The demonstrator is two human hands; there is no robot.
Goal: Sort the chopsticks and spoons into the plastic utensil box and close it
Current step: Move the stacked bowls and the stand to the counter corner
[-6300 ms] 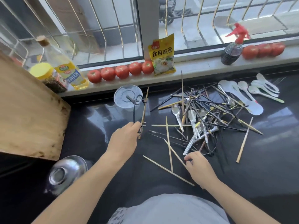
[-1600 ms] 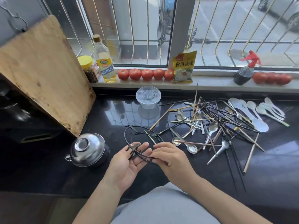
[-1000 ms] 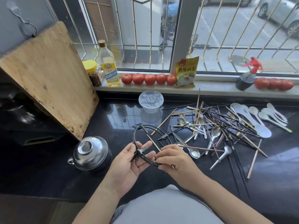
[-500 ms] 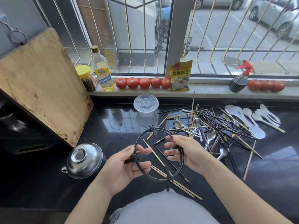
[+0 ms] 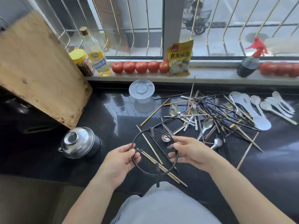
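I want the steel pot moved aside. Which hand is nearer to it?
Left. The left hand, gripping the black wire ring, is just right of the steel pot; the right hand holds the ring's far side.

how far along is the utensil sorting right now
Nothing looks sorted yet. The chopsticks and metal spoons lie tangled on the black counter, and white spoons sit loose at the right. In hand: the left hand and right hand grip a black wire ring. The clear plastic container holds nothing visible. All sorting and closing remain.
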